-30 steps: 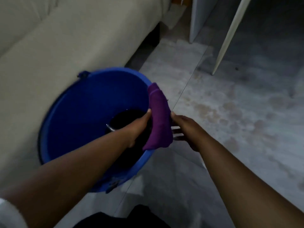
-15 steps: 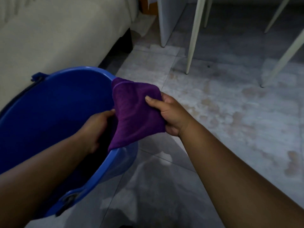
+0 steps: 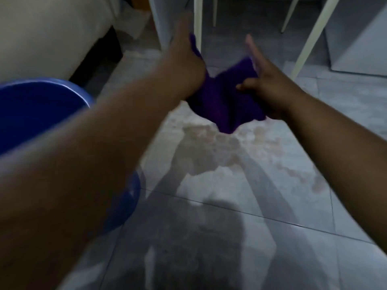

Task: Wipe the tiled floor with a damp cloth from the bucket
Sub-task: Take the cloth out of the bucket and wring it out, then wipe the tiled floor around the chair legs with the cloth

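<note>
A purple cloth [image 3: 224, 101] hangs in the air between both hands, above a stained patch of the grey tiled floor [image 3: 219, 147]. My left hand [image 3: 184, 63] grips its left end, with one finger stretched forward. My right hand [image 3: 270, 86] holds the right end between thumb and palm, index finger pointing up. The blue bucket [image 3: 37, 109] stands at the left, partly hidden behind my left forearm. The picture is blurred by motion.
A cream sofa [image 3: 48, 32] fills the upper left beside the bucket. White furniture legs [image 3: 198, 24] [image 3: 312, 36] stand on the floor behind the hands, and pale cabinet panels [image 3: 356, 45] sit at the upper right. Brownish stains spread over the tile toward the right.
Both hands have carried the cloth away from the bucket's rim, forward and right over the floor, and pulled it apart between them. The view has shifted right, pushing the bucket to the left edge.
</note>
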A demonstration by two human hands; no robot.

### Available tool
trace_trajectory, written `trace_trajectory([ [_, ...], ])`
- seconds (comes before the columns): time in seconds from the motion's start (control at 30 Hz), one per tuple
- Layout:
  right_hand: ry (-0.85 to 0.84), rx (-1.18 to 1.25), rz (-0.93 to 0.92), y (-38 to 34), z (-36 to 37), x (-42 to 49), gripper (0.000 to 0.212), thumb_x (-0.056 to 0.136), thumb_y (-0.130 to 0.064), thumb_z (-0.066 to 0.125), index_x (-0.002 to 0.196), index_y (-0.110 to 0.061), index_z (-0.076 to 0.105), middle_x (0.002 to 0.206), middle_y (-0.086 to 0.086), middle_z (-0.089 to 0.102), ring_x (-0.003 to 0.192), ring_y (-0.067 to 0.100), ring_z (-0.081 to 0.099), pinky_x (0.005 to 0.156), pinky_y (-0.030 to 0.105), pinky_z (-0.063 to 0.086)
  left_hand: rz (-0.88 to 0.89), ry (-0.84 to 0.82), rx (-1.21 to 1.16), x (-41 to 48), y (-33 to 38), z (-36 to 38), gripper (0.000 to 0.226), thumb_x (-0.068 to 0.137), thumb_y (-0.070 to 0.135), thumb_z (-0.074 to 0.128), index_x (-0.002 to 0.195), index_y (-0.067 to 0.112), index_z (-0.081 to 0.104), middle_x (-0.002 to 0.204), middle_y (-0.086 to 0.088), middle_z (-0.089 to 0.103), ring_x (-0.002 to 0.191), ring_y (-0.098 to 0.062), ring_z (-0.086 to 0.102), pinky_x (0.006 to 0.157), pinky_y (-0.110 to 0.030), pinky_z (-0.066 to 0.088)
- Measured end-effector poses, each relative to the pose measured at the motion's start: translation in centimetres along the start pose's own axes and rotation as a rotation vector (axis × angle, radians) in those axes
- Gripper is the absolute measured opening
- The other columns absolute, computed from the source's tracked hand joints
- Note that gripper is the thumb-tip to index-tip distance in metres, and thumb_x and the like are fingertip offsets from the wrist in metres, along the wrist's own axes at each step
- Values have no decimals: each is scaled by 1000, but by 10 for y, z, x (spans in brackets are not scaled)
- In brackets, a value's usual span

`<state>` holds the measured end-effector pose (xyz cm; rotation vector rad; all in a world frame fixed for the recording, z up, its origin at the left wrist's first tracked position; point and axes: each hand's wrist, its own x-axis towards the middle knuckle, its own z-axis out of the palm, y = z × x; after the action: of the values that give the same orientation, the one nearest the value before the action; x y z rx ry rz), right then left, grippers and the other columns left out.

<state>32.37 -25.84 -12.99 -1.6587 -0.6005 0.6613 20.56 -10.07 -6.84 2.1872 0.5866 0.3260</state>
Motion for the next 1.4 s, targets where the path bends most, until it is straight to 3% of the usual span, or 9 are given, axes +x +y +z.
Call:
trace_trajectory([
  [0.1, -11, -303, 90, 49, -30, -20, 93, 88, 13, 55, 155, -44, 25, 156, 3, 39, 82, -5, 64, 76, 20, 56, -56, -67, 62, -20, -38, 71, 49, 87, -4, 39, 126, 16, 60, 121, -10, 64, 112, -28, 59, 99, -25, 43],
  [0.3, -196, -614, 243, 172, -28, -110, 75, 90, -2, 66, 153, -29, 35, 144, 6, 54, 129, 23, 56, 105, 28, 43, -189, -330, -52, -100, -151, 154, 49, 95, -11, 38, 143, -3, 40, 141, -12, 43, 132, -28, 44, 95, 9, 22],
  [0.47, -191, -1059, 162, 217, -19, -156, 67, 88, -36, 70, 148, -22, 43, 136, 8, 59, 105, 28, 67, 79, 35, 56, -136, -507, 250, -142, -209, 182, 64, 100, 10, 42, 156, 26, 14, 166, -2, 9, 136, -27, 44, 107, -37, 45],
  [0.57, -163, -1386, -169, 217, -27, -147, 60, 82, -50, 66, 131, -18, 54, 110, 11, 66, 78, 27, 66, 49, 31, 49, -142, -302, 373, -147, -230, 174, 54, 98, 21, 49, 150, 25, 34, 159, -3, 29, 125, -27, 54, 94, -42, 53],
  [0.7, -365, -1276, -559, 222, -5, -121, 60, 88, -52, 62, 134, -13, 59, 127, 17, 65, 111, 38, 62, 88, 45, 51, -106, -228, 623, -141, -249, 162, 46, 97, 32, 47, 141, 18, 47, 151, -8, 44, 135, -30, 44, 107, -45, 42],
  [0.87, -876, -1274, -553, 257, 41, -87, 75, 96, -69, 29, 159, -31, 13, 168, -2, 3, 155, 25, -8, 123, 51, -7, -137, -148, 690, -129, -278, 149, 53, 98, 40, 36, 145, 16, 42, 160, -10, 31, 150, -29, 24, 120, -51, 21],
  [1.0, -748, -1256, -577, 270, 13, -40, 74, 94, -71, 34, 156, -30, 29, 166, -1, 22, 155, 26, 10, 123, 57, 7, -136, -176, 715, -130, -296, 145, 62, 96, 48, 24, 151, 20, 31, 164, -7, 20, 153, -27, 14, 123, -54, 13],
  [1.2, -418, -1416, -243, 260, -32, 101, 88, 86, -82, 2, 157, -31, 3, 169, 6, 7, 155, 32, 3, 123, 55, 2, -130, -151, 744, -132, -300, 152, 60, 98, 46, 28, 152, 20, 28, 165, -7, 20, 153, -27, 13, 121, -57, 16],
  [1.4, -419, -1388, -296, 252, 84, 109, 84, 88, -76, 7, 159, -31, 6, 169, 8, 1, 155, 34, -2, 123, 53, -5, -150, 47, 564, -118, -298, 144, 58, 95, 47, 34, 143, 16, 45, 149, -9, 49, 136, -30, 44, 116, -51, 28],
])
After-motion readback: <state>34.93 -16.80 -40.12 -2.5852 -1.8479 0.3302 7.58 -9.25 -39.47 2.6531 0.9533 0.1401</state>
